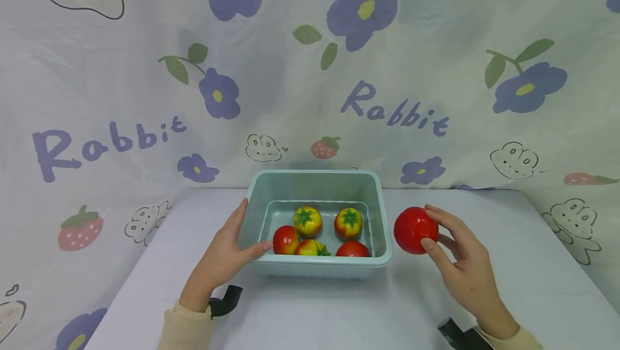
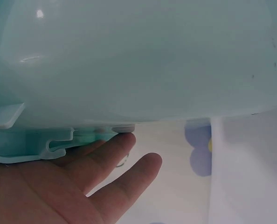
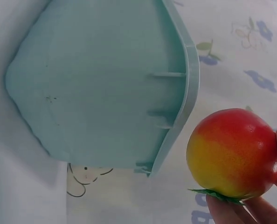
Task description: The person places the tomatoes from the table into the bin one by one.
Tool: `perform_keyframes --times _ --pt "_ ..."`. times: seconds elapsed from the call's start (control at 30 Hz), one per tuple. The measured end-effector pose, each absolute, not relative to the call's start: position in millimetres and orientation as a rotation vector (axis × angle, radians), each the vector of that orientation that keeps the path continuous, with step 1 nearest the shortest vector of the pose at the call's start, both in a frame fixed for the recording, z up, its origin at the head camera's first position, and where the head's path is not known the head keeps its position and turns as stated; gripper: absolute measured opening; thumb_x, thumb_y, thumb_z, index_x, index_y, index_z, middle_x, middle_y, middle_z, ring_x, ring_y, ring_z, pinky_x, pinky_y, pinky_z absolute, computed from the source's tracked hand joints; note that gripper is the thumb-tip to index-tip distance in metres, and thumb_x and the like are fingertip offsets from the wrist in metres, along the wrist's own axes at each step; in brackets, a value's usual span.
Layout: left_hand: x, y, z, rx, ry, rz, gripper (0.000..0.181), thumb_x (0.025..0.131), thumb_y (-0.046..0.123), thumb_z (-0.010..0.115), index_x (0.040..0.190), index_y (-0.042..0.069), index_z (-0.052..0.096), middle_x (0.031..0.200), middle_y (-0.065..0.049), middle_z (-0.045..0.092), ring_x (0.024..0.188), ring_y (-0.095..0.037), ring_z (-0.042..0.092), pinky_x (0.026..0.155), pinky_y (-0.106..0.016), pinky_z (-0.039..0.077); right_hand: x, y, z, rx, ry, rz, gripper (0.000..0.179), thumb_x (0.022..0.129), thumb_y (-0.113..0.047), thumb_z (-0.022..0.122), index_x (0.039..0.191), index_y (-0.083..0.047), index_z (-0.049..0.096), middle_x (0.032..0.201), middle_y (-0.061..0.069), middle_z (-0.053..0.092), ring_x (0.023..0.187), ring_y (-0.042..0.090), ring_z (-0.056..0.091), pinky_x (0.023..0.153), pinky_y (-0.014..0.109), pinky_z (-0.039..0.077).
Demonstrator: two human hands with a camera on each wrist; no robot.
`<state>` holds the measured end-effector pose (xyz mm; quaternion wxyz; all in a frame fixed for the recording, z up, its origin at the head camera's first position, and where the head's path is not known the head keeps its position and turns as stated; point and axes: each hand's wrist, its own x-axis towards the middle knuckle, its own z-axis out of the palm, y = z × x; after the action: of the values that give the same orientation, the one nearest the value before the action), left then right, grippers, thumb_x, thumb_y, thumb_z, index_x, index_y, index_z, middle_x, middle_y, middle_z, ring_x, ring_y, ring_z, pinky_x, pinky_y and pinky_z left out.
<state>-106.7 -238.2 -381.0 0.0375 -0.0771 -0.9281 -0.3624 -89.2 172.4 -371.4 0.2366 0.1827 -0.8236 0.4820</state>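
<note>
In the head view, my right hand (image 1: 467, 266) holds a toy tomato (image 1: 410, 230) between thumb and fingers, just right of the bin. The right wrist view shows this tomato (image 3: 234, 154) red on one side and yellow towards its green leaves, with fingertips around it. A pale teal plastic bin (image 1: 319, 267) stands on the table. Its left front corner is gripped by my left hand (image 1: 220, 256), thumb over the rim and fingers along the outer left side. In the left wrist view two fingers (image 2: 129, 184) stretch out beside the bin's wall (image 2: 143, 60).
Several red and yellow toy tomatoes (image 1: 307, 222) lie inside the bin. The bin stands near the back of the white table (image 1: 310, 317), close to a hanging cloth (image 1: 286, 97) printed with flowers and rabbits. Black wrist mounts (image 1: 225, 300) sit at both cuffs.
</note>
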Motion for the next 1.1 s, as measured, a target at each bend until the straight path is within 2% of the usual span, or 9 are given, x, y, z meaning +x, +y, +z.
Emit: perform_keyframes --times 0.17,0.33,0.77,1.1 --pt "-107 -239 -381 -0.248 -2.854 -1.089 0.1 0.079 0.049 0.067 0.15 0.014 0.006 0.154 -0.006 0.012 0.139 -0.031 0.016 0.106 -0.058 0.023 -90 165 -367 0.499 -2.25 1.329 0.062 0.074 0.011 0.07 0.13 -0.006 0.052 0.134 0.006 0.049 0.118 0.01 0.047 0.084 0.012 0.045" --pt "-107 -239 -381 -0.236 -2.86 -1.087 0.1 0.08 0.048 0.068 0.15 0.013 0.006 0.154 -0.006 0.012 0.138 -0.032 0.017 0.105 -0.059 0.023 -97 166 -377 0.512 -2.25 1.316 0.065 0.074 0.005 0.072 0.132 -0.013 0.051 0.136 0.001 0.047 0.12 0.014 0.046 0.084 0.012 0.045" --pt "-107 -240 -384 -0.256 -2.852 -1.087 0.1 0.08 0.051 0.066 0.15 0.014 0.005 0.154 -0.005 0.011 0.138 -0.031 0.017 0.105 -0.058 0.024 -108 150 -377 0.667 -2.127 1.331 0.064 0.073 0.008 0.072 0.131 -0.009 0.052 0.135 0.008 0.047 0.119 0.02 0.047 0.086 0.015 0.046" --pt "-108 -239 -383 -0.227 -2.863 -1.092 0.1 0.079 0.053 0.065 0.15 0.017 0.005 0.154 -0.005 0.012 0.137 -0.032 0.02 0.101 -0.061 0.027 -118 130 -376 0.729 -2.129 1.316 0.062 0.072 0.005 0.074 0.129 -0.009 0.053 0.135 0.008 0.047 0.118 0.02 0.048 0.088 0.017 0.045"
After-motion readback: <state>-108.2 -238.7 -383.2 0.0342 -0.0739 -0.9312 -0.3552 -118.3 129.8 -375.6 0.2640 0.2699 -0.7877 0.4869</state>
